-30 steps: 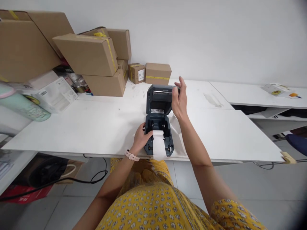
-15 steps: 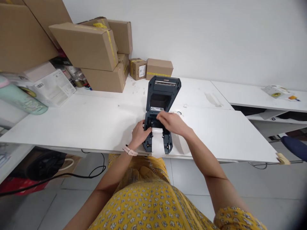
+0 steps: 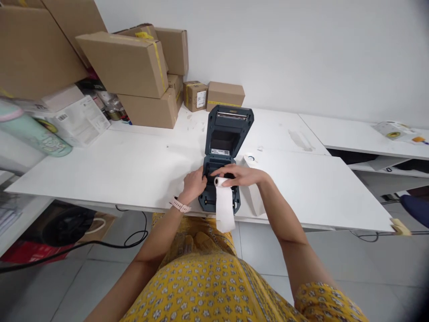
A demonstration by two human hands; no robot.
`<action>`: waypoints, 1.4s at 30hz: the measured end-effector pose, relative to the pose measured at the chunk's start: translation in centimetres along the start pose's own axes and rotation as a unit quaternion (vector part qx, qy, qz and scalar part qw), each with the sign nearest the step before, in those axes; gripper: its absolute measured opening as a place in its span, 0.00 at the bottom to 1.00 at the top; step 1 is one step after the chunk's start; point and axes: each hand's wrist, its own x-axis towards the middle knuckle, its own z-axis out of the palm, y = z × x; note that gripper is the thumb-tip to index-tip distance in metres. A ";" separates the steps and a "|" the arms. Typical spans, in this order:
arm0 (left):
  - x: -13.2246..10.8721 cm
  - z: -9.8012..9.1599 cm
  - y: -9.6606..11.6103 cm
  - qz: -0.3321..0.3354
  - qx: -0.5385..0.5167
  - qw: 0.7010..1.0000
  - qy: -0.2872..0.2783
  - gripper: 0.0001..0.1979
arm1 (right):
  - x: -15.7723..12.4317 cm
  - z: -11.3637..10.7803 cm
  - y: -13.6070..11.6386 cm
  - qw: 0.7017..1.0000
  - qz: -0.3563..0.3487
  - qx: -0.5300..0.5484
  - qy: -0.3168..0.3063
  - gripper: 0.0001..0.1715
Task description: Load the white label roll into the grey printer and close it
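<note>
Over the bay of the printer (image 3: 208, 205), a small white roll (image 3: 221, 182) sits in the right hand (image 3: 239, 175), pinched between thumb and fingers; whether it touches the bay floor cannot be told. The grip is on its right part, which leaves the left end bare and lets the paper unwind freely. The roll is slim, lying crosswise, with a dark hole in its core, and its smooth white tail drops over the printer's front, past the edge of the table (image 3: 150, 174), ending a little uneven. The left hand (image 3: 194, 184) grasps the printer's left wall, thumb at the rim, probably to keep the body from sliding. The dark lid (image 3: 212, 129) leans back, upright enough to give both hands room. Just right of the printer, a white strip (image 3: 254, 199) lies on the table. Beyond the lid, two small boxes (image 3: 225, 94) stand near the wall, with a stack of bigger boxes (image 3: 147, 112) to their left and a green bottle (image 3: 36, 134) tilted at the far left.
</note>
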 end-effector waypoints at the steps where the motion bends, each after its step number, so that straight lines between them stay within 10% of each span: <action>1: -0.1 0.0 0.0 0.000 0.001 1.000 0.002 0.23 | -1.6 -0.2 0.0 0.997 -0.049 0.046 0.029 0.31; 4: -0.3 0.1 0.0 -0.005 -0.002 1.000 0.002 0.24 | -8.1 0.6 0.9 0.941 -0.218 0.166 0.196 0.24; 7: -0.4 0.3 0.1 -0.003 -0.009 1.000 0.010 0.26 | -15.6 2.8 3.2 0.816 -0.301 0.258 0.420 0.15; 9: -0.4 0.5 0.0 -0.002 -0.014 1.000 0.016 0.26 | -19.8 4.2 5.3 0.782 -0.247 0.268 0.506 0.14; 13: -0.2 0.8 -0.1 -0.002 -0.012 1.000 0.020 0.27 | -23.5 5.2 9.0 0.849 0.061 0.245 0.464 0.19; 16: -0.2 0.8 -0.1 -0.008 -0.005 1.000 0.021 0.26 | -22.3 4.5 10.7 0.874 0.190 0.255 0.367 0.20; 22: 0.0 0.7 0.0 -0.015 0.000 1.000 0.021 0.28 | -18.1 2.8 12.9 0.898 0.224 0.252 0.282 0.22; 34: 0.0 0.7 -0.4 -0.010 -0.034 0.999 0.031 0.27 | -16.6 -0.2 12.5 0.886 0.207 0.208 0.361 0.39; 42: 0.1 0.7 -1.1 -0.013 -0.148 0.988 0.035 0.26 | -7.0 -3.8 14.1 0.918 0.245 0.166 0.264 0.45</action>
